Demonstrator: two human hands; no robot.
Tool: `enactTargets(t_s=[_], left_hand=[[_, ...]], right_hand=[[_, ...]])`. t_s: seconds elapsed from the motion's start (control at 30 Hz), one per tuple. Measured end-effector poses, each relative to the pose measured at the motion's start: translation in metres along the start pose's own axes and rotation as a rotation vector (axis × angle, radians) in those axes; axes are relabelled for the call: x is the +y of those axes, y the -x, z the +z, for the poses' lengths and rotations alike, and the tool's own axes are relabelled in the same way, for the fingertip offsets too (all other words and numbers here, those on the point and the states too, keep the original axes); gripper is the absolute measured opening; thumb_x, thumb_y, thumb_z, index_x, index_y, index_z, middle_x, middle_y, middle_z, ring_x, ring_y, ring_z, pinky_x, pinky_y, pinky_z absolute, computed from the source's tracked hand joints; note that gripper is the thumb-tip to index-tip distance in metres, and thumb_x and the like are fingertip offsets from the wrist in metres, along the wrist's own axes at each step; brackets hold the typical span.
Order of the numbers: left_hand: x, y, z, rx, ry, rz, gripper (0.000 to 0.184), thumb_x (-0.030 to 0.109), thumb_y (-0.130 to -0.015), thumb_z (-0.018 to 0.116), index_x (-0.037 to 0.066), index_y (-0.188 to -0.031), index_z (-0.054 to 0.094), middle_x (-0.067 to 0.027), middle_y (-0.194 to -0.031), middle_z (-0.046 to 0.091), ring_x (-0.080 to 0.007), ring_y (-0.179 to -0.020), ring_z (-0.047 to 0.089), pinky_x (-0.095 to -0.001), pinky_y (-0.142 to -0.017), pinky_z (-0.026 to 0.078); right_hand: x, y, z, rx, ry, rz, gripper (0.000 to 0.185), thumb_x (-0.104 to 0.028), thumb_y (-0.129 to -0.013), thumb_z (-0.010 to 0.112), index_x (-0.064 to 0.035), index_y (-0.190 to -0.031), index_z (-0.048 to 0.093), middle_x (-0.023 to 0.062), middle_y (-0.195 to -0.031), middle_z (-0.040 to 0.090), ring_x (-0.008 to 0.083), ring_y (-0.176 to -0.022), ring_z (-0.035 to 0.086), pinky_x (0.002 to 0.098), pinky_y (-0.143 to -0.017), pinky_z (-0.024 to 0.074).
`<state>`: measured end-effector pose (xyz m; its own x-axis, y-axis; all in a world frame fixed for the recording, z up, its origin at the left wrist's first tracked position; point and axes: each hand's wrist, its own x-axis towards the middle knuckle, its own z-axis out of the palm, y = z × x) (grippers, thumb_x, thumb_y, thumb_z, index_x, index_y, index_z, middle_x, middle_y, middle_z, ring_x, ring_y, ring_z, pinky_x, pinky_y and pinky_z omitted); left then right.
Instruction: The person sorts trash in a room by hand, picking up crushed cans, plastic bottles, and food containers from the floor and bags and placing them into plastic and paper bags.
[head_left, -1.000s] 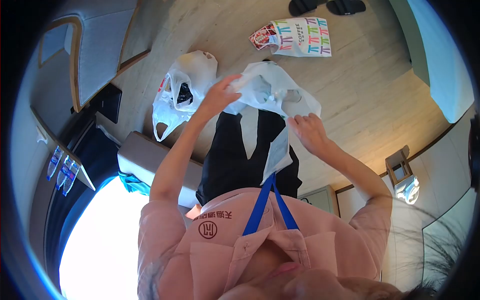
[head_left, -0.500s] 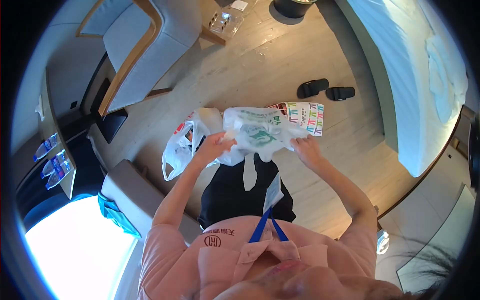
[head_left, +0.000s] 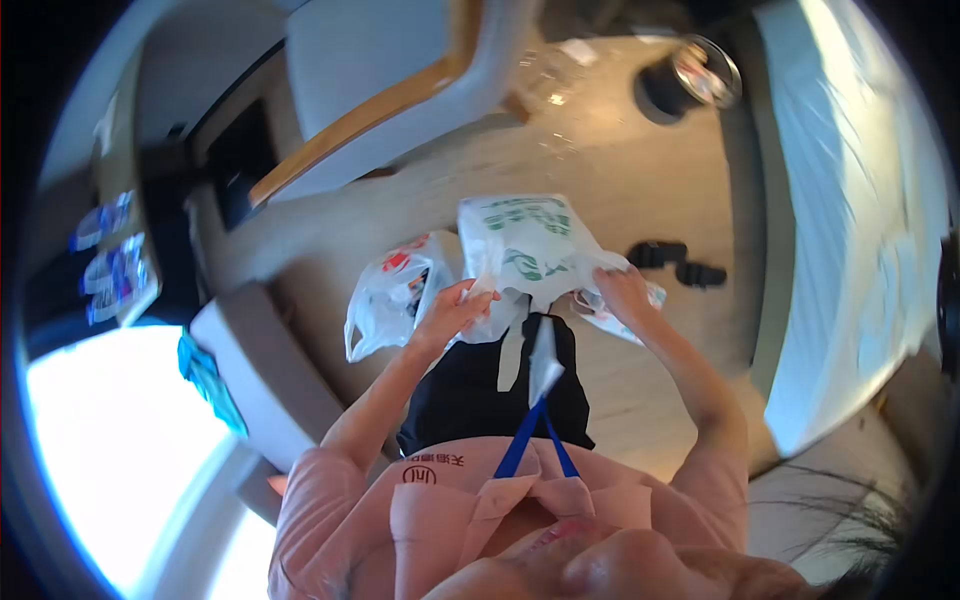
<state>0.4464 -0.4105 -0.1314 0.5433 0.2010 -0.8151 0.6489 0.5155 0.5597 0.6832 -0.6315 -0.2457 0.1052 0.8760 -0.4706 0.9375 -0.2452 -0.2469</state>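
A white plastic bag with green print (head_left: pixel 530 240) hangs spread between my two hands, in front of my legs. My left hand (head_left: pixel 455 312) is closed on the bag's left edge. On the other side, my right hand (head_left: pixel 624 295) grips its right edge. Left of it, a second white plastic bag with red print (head_left: pixel 400 290) stands on the floor with dark items inside. Partly hidden behind my right hand is a patterned paper bag (head_left: pixel 600 314). A card on a blue lanyard (head_left: pixel 544 368) hangs from my neck.
A grey armchair with a wooden frame (head_left: pixel 400 95) stands ahead. A bin (head_left: pixel 690 80) is at the upper right, black slippers (head_left: pixel 675 264) lie below it, and a white-covered bed (head_left: pixel 850 240) is at the right. Bottles (head_left: pixel 117 275) sit on a shelf at the left.
The view has swung, bringing the bin and more of the bed into sight. The green-printed bag, earlier held with its opening spread, now shows its printed side. Both hands still hold it.
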Motion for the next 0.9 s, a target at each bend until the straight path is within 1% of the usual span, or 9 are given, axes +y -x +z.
enactTargets(t_s=[0.1,0.17,0.4,0.5,0.53,0.63,0.7,0.77,0.9], left_hand=[[-0.017,0.0,-0.008,0.172,0.165,0.053,0.032,0.039,-0.085,0.056,0.011,-0.099,0.063,0.0039,-0.073,0.055,-0.0033,-0.057,0.041,-0.0182,-0.05,0.032],[-0.012,0.014,-0.016,0.195,0.294,0.146,0.029,0.036,-0.086,0.055,0.011,-0.099,0.063,0.0042,-0.073,0.055,-0.002,-0.056,0.039,-0.0172,-0.048,0.029],[-0.007,0.099,-0.038,0.409,0.511,0.389,0.025,0.022,-0.089,0.053,0.006,-0.107,0.06,0.0044,-0.076,0.053,-0.0029,-0.063,0.042,-0.0178,-0.055,0.031],[-0.013,0.149,-0.057,0.507,0.626,0.492,0.028,0.018,-0.089,0.053,0.005,-0.113,0.057,0.0028,-0.078,0.054,-0.0044,-0.068,0.046,-0.018,-0.059,0.034],[-0.012,0.164,-0.059,0.561,0.659,0.53,0.029,0.017,-0.088,0.053,0.005,-0.115,0.056,0.0023,-0.077,0.054,-0.0048,-0.068,0.047,-0.0182,-0.06,0.035],[-0.019,0.217,-0.077,0.624,0.789,0.655,0.03,0.014,-0.087,0.055,0.004,-0.115,0.055,0.0009,-0.074,0.054,-0.006,-0.069,0.05,-0.0195,-0.063,0.039],[-0.036,0.254,-0.093,0.647,0.846,0.714,0.034,0.013,-0.087,0.055,0.004,-0.119,0.05,0.0001,-0.072,0.055,-0.0064,-0.069,0.051,-0.0201,-0.065,0.04],[-0.057,0.286,-0.114,0.672,0.868,0.756,0.045,0.013,-0.088,0.053,0.004,-0.13,0.041,-0.0007,-0.073,0.055,-0.0061,-0.068,0.05,-0.0203,-0.064,0.04],[-0.1,0.338,-0.172,0.714,0.915,0.866,0.046,0.019,-0.092,0.049,0.006,-0.134,0.035,-0.0007,-0.071,0.056,-0.0061,-0.068,0.049,-0.0211,-0.066,0.04]], right_hand=[[0.008,-0.02,-0.014,0.081,-0.177,-0.078,0.018,-0.022,-0.077,0.054,-0.0072,-0.088,0.057,0.0121,-0.072,0.063,0.0289,-0.068,0.062,0.0425,-0.065,0.0459],[0.005,-0.026,-0.03,0.088,-0.188,-0.212,0.026,-0.026,-0.073,0.062,-0.0071,-0.09,0.058,0.0143,-0.079,0.063,0.0303,-0.079,0.059,0.0421,-0.075,0.0414],[-0.022,-0.013,-0.079,0.083,-0.307,-0.469,0.029,-0.016,-0.071,0.066,-0.0039,-0.096,0.056,0.0153,-0.092,0.059,0.0336,-0.083,0.055,0.0428,-0.076,0.041],[-0.062,-0.026,-0.121,-0.113,-0.532,-0.403,0.028,-0.016,-0.075,0.062,-0.0014,-0.099,0.056,0.0167,-0.091,0.059,0.0371,-0.086,0.055,0.042,-0.077,0.0435],[-0.071,-0.037,-0.128,-0.215,-0.701,-0.398,0.025,-0.013,-0.08,0.057,0.0001,-0.101,0.056,0.0153,-0.092,0.06,0.03,-0.088,0.059,0.0366,-0.076,0.046],[-0.128,-0.076,-0.172,-0.342,-0.829,-0.32,0.024,-0.013,-0.083,0.054,0.0001,-0.103,0.056,0.0128,-0.095,0.061,0.0179,-0.088,0.059,0.0305,-0.075,0.046],[-0.172,-0.123,-0.181,-0.287,-0.943,-0.474,0.024,-0.012,-0.084,0.054,-0.0011,-0.105,0.056,0.01,-0.094,0.061,0.0103,-0.087,0.056,0.0275,-0.073,0.0459],[-0.248,-0.154,-0.222,-0.223,-0.86,-0.588,0.022,-0.012,-0.084,0.053,-0.0024,-0.103,0.057,0.0098,-0.089,0.061,0.0141,-0.083,0.058,0.0282,-0.072,0.0465],[-0.434,-0.219,-0.283,0.288,-0.44,-0.979,0.019,-0.012,-0.083,0.057,-0.0043,-0.101,0.058,0.012,-0.085,0.058,0.0205,-0.077,0.059,0.0294,-0.069,0.047]])
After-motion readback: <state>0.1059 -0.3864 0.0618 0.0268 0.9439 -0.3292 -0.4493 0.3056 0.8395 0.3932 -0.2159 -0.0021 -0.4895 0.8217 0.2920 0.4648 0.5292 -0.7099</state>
